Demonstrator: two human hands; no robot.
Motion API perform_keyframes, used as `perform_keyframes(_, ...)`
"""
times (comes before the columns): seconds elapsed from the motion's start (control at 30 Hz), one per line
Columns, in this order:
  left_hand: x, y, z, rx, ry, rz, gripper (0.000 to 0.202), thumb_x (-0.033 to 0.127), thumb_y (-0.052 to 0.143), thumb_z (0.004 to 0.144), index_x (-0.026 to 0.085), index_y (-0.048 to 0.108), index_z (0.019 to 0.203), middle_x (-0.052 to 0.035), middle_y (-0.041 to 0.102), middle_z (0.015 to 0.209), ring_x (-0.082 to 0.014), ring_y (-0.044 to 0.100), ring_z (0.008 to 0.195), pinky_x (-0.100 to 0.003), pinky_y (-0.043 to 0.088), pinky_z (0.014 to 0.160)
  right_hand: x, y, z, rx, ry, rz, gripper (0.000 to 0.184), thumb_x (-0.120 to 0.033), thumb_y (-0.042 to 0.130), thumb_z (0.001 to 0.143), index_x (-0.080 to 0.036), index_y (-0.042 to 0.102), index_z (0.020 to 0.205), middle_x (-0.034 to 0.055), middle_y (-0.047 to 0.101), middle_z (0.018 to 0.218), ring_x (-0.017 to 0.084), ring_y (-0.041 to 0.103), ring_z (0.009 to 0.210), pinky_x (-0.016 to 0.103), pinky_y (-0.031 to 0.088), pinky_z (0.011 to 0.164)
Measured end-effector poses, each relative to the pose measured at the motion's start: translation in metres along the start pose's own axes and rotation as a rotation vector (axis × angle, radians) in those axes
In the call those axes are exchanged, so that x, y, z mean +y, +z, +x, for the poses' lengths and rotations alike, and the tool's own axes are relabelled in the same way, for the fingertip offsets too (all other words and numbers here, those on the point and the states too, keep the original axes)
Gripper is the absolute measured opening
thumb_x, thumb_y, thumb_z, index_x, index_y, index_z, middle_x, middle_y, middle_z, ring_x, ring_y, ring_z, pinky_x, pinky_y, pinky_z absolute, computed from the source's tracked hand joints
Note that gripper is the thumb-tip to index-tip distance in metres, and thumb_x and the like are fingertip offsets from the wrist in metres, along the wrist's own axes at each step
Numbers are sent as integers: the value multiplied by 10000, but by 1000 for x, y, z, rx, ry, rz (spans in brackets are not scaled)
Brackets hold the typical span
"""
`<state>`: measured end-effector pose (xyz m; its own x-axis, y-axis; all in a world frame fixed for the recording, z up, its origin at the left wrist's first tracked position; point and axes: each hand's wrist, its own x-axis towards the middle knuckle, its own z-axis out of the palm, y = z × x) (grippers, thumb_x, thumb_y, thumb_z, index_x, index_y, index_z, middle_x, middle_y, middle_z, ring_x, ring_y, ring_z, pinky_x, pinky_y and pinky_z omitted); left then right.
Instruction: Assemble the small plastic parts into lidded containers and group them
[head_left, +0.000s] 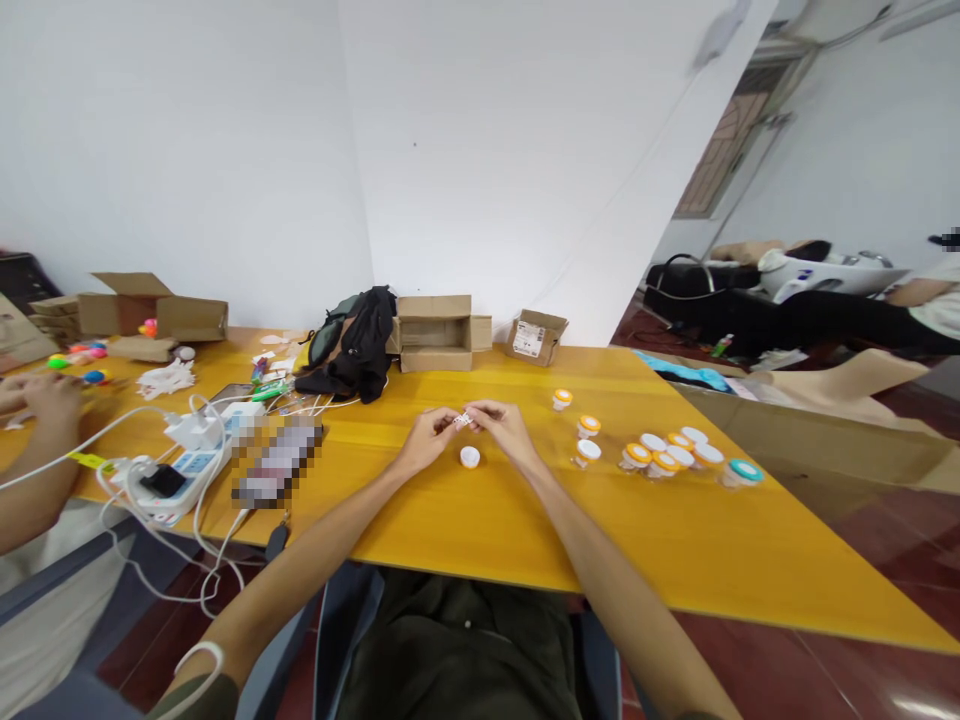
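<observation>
Both of my hands meet over the table, fingers closed on a small white piece with dark reddish marks. It is too small to name. The fingertips of my left hand pinch it from the left, and those of my right hand from the right. Just below them on the table lies a small round white cap with an orange rim, touched by neither hand. To the right stand several small clear jars with orange, white or teal lids, among them an orange-lidded jar and a teal-lidded jar.
On the left, a power strip with tangled white cables and a blurred phone occupy the table. A black backpack and open cardboard boxes line the wall. A co-worker's hand is at far left, near colourful balls.
</observation>
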<state>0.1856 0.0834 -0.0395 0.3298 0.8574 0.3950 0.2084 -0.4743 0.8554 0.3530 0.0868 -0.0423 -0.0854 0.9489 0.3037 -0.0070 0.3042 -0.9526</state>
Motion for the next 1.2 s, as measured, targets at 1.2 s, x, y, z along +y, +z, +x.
perform_keyframes(1.2, -9, 5, 0, 119, -84, -191, 163, 304, 685, 766, 166, 738, 835, -53, 763, 810, -179, 679, 709, -277, 545, 667, 8, 19, -14, 131, -536, -569, 271, -161, 531, 882, -278, 754, 981, 51, 651, 856, 198, 649, 799, 321, 560, 736)
